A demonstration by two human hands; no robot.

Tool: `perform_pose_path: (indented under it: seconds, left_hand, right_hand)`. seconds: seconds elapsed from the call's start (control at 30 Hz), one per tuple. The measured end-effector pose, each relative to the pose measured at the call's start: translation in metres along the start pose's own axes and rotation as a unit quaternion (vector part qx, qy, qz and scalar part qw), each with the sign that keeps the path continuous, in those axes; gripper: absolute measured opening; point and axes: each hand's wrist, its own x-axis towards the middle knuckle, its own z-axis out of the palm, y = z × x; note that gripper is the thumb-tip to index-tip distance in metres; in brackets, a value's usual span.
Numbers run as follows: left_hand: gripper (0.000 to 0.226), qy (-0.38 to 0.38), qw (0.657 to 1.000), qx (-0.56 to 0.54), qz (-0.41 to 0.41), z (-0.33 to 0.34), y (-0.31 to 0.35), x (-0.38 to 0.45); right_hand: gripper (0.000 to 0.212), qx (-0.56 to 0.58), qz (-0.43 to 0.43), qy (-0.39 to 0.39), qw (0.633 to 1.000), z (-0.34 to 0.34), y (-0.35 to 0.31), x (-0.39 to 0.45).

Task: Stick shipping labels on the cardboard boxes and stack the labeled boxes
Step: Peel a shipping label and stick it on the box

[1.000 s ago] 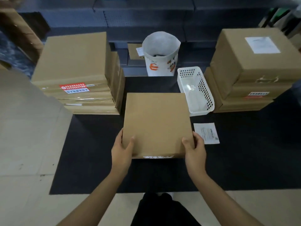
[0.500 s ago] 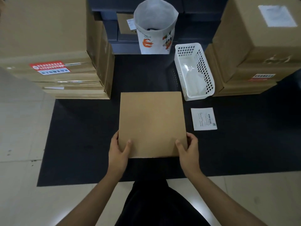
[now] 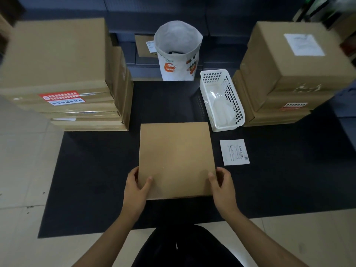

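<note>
A plain cardboard box (image 3: 176,159) lies flat at the centre of the black mat (image 3: 92,170) on the floor, its top bare. The left hand (image 3: 135,186) grips its seven o'clock corner, the right hand (image 3: 221,183) its five o'clock corner, thumbs on top. Labelling looks next: the loose shipping label (image 3: 234,152) waits just beside, at three o'clock. Open mat surrounds the box; the labeled stack (image 3: 289,74) stands at two o'clock, past the white basket (image 3: 221,101).

Both hands forward, left hand (image 3: 134,186) and right hand (image 3: 223,185) gripping, thumbs up.
</note>
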Motion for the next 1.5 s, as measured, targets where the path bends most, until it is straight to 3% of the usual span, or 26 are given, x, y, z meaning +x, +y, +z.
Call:
perform_pose_path:
  seconds: [0.2,0.4,0.63,0.87,1.03,1.13,1.27,1.5]
  left_hand:
    - [0.054,0.039,0.998,-0.038,0.033,-0.001,0.025,0.015]
    - [0.049,0.04,0.989,0.073,0.126,0.022,0.056,0.03]
    - [0.047,-0.01,0.949,0.234,0.212,0.088,0.086,0.037]
    - [0.041,-0.064,0.922,0.275,0.265,0.181,0.12,0.035]
    - [0.043,-0.163,0.916,0.268,0.25,0.238,0.121,0.028]
    - [0.044,-0.181,0.927,0.279,0.171,0.259,0.113,0.032]
    - [0.047,-0.197,0.925,0.314,0.083,0.269,0.103,0.043]
    - [0.045,-0.21,0.913,0.344,0.067,0.27,0.101,0.049]
  right_hand:
    - [0.038,-0.018,0.009,0.056,0.998,-0.013,-0.007,0.022]
    - [0.031,-0.056,0.023,0.085,0.995,-0.032,-0.007,0.058]
    - [0.032,-0.072,0.057,0.069,0.993,-0.065,-0.012,0.097]
    - [0.036,-0.132,0.08,0.045,0.987,-0.091,-0.006,0.134]
    - [0.046,-0.2,0.133,0.037,0.97,-0.1,0.008,0.149]
    - [0.048,-0.214,0.148,0.029,0.965,-0.103,0.018,0.155]
    - [0.027,-0.202,0.157,0.023,0.966,-0.107,0.026,0.158]
    - [0.01,-0.131,0.174,0.004,0.976,-0.116,0.022,0.153]
